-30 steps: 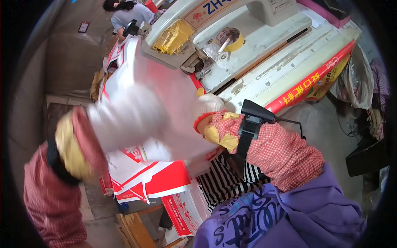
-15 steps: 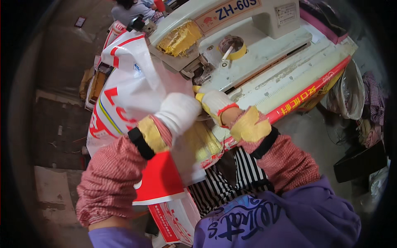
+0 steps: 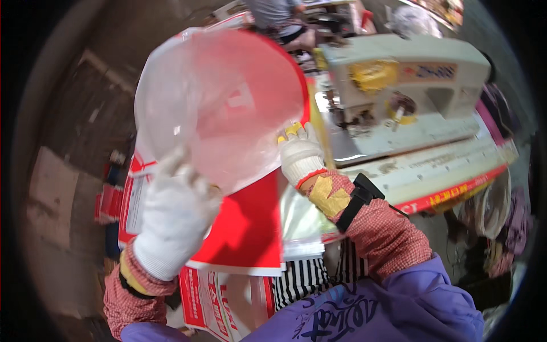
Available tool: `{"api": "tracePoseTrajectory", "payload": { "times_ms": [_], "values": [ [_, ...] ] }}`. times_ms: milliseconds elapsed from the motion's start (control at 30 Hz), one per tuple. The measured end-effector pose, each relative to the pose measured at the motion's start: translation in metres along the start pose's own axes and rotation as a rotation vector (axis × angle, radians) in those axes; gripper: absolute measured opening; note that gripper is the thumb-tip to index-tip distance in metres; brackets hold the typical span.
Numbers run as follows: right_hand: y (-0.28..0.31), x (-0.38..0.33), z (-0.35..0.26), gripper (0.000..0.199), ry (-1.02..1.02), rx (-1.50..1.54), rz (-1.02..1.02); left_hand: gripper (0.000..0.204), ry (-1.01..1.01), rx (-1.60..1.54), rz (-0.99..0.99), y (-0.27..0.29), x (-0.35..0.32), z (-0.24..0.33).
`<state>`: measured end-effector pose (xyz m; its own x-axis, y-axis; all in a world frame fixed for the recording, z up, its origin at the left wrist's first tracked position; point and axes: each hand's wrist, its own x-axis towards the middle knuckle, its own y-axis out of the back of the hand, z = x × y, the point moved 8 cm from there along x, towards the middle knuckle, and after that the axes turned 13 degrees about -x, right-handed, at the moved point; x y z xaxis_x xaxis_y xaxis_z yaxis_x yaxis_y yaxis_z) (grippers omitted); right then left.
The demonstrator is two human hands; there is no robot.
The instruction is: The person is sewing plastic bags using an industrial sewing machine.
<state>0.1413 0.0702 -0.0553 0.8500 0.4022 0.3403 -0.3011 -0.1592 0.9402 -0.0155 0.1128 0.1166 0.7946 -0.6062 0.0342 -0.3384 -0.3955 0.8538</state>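
Observation:
A large bag (image 3: pixel 242 105), pale and translucent on its upper face with a red border, is spread out in front of me. My left hand (image 3: pixel 179 211), in a white knit glove, is over the bag's near left part; its fingers are apart and blurred by motion. On the bag's right edge lies my right hand (image 3: pixel 301 151), gloved in white with yellow fingertips, its fingers stretched out. Beneath that bag, a red sheet-like bag panel (image 3: pixel 245 228) with a white lower edge shows. Right of my right hand stands a pale green industrial sewing machine (image 3: pixel 419 102).
A roll of yellow tape (image 3: pixel 403 108) sits on the machine bed. Printed red-and-white bags (image 3: pixel 228 302) hang near my lap. Beyond the bag, a person (image 3: pixel 279 20) sits. A clear plastic sack (image 3: pixel 494 202) hangs at the table's right end.
Both hands have left the machine's needle area. The left moved left and nearer, the right slightly farther away. The bag now lies spread out flat, and the view has shifted, placing the machine farther right.

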Motion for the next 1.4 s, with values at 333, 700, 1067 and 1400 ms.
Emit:
{"api": "tracePoseTrajectory", "payload": {
  "times_ms": [333, 700, 1067, 1400],
  "values": [
    [0.084, -0.137, -0.250, 0.032, 1.012, 0.788, -0.652, 0.045, 1.210, -0.652, 0.992, -0.078, -0.307, -0.079],
    [-0.018, -0.152, -0.060, 0.047, -0.200, 2.241, -0.758, 0.026, 1.626, -1.581, 0.982, -0.183, -0.417, 0.036],
    [-0.123, -0.209, -0.166, 0.030, -0.495, 1.980, -0.792, 0.014, 2.547, -0.993, 1.041, -0.230, -0.653, 0.403],
    [-0.241, -0.237, -0.262, 0.037, 0.280, 0.681, -0.857, 0.024, 1.530, -0.890, -1.142, -0.309, -0.666, 0.594]
  ]
}}
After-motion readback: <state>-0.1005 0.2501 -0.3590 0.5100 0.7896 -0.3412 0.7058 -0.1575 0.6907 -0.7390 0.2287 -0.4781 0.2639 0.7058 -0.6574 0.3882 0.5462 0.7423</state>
